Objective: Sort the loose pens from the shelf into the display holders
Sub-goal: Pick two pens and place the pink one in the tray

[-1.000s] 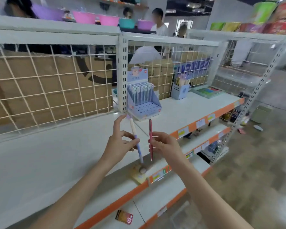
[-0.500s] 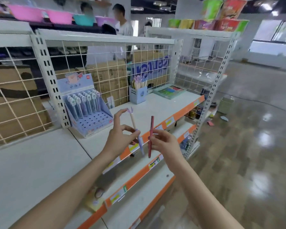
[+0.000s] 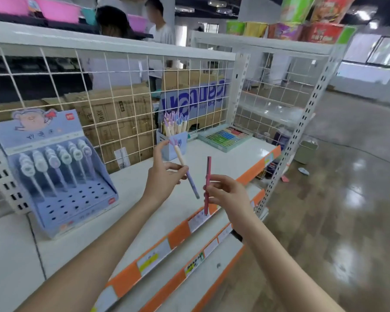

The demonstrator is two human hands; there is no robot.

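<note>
forearms (image 3: pixel 81 266): cut by bottom edge | shelf labels (image 3: pixel 150 260): print unreadable

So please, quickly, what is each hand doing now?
Left hand: pinching a cream and purple pen.
Right hand: holding a slim pink pen upright.

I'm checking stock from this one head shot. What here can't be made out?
- Lower part of the pens in the blue cup: hidden by its wall.
- Print on the price labels: too small, blurred.
- Middle of the red pen: covered by the right hand.
- Part of the purple-tipped pen: covered by the left hand.
- Tray of coloured pens: count too small to tell.
</note>
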